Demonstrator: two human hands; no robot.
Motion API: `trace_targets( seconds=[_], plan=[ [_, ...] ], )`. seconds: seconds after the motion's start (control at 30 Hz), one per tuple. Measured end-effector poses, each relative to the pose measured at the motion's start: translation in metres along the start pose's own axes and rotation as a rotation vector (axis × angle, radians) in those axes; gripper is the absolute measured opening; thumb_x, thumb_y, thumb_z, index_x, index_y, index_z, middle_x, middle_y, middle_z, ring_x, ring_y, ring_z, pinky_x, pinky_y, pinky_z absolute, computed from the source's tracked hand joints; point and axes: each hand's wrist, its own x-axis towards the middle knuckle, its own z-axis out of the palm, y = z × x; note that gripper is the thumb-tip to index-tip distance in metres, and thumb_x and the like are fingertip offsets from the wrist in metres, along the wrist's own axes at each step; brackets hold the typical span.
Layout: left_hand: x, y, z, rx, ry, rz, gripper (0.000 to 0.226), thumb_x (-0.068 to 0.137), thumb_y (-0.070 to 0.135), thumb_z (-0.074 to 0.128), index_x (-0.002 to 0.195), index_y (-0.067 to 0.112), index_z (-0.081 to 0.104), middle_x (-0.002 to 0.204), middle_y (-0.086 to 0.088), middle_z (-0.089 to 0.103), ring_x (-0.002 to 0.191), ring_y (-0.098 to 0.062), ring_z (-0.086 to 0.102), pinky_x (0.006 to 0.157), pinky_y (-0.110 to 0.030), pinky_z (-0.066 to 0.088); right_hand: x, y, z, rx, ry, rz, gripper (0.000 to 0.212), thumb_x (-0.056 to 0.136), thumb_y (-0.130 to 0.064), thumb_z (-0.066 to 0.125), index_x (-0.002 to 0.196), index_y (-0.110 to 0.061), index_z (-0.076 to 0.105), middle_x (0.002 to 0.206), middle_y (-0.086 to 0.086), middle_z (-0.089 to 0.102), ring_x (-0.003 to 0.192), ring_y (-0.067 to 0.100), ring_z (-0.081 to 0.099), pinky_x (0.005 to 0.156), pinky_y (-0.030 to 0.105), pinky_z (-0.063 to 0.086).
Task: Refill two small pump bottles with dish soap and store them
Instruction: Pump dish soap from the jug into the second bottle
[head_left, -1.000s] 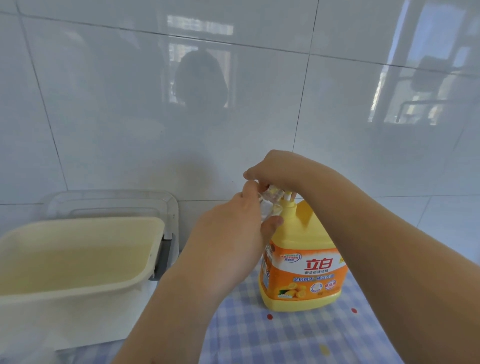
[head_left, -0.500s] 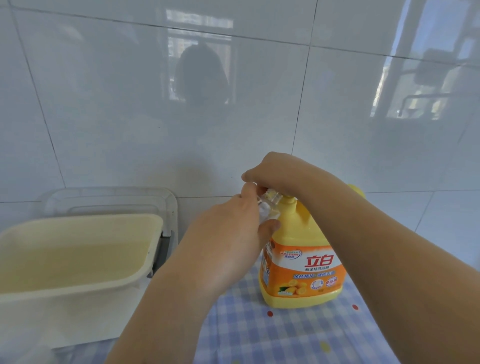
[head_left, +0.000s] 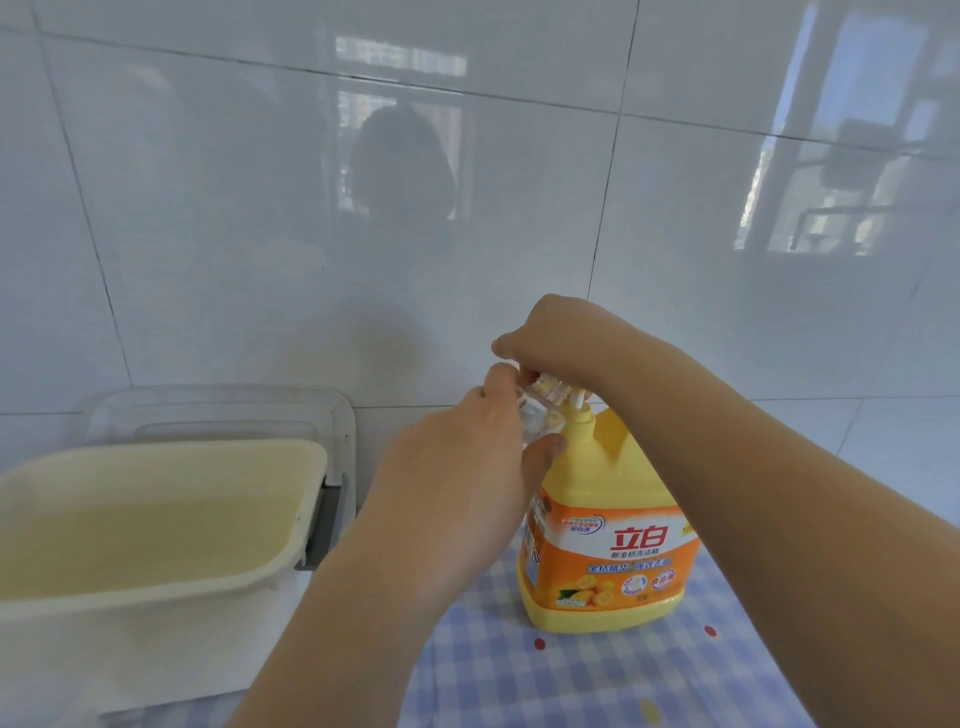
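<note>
A big yellow dish soap jug (head_left: 608, 545) with an orange label stands on the checked cloth, right of centre. My left hand (head_left: 457, 493) grips a small clear bottle (head_left: 537, 415) and holds it up beside the jug's neck, under the pump spout. Most of that bottle is hidden by my fingers. My right hand (head_left: 556, 338) lies over the jug's pump head (head_left: 576, 402) from above, fingers curled down around it. No second small bottle shows.
A cream plastic basin (head_left: 156, 519) stands at the left, with a clear lidded box (head_left: 218, 410) behind it against the wall. White glossy tiles (head_left: 467, 208) rise close behind the jug. The blue checked cloth (head_left: 571, 675) covers the counter at the front.
The pump head under my right hand sits a little lower than one second ago. My left hand keeps the small bottle at the spout; the view has shifted slightly.
</note>
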Motion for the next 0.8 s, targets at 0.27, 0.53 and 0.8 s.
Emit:
trace_targets(
  seconds=[0.27,0.53,0.8],
  plan=[
    [-0.001,0.0,-0.001,-0.037,0.025,-0.013,0.038,0.093,0.059,0.039,0.12,0.034,0.033,0.115,0.014,0.059,0.065,-0.01,0.056,0.059,-0.025,0.044,-0.003,-0.004,-0.003,-0.015,-0.072,0.005,0.022,0.089,-0.023,0.05,0.086,-0.008,0.065,0.081,0.007,0.068,0.053,0.021,0.058,0.056,0.025,0.048],
    [0.0,0.0,0.001,-0.017,-0.019,-0.015,0.04,0.093,0.06,0.038,0.123,0.033,0.033,0.111,0.014,0.059,0.066,-0.01,0.054,0.052,-0.02,0.033,-0.005,-0.004,-0.002,-0.015,-0.135,0.014,0.029,0.093,-0.027,0.05,0.101,-0.004,0.066,0.093,0.009,0.07,0.061,0.024,0.061,0.048,0.023,0.041],
    [-0.003,-0.004,0.002,-0.004,-0.09,0.016,0.036,0.094,0.059,0.038,0.117,0.031,0.032,0.106,0.013,0.059,0.07,-0.009,0.058,0.054,-0.02,0.036,0.0,0.004,0.012,-0.024,-0.091,-0.017,0.023,0.086,-0.02,0.05,0.064,-0.018,0.043,0.06,-0.001,0.04,0.052,0.015,0.033,0.05,0.025,0.027]
  ],
)
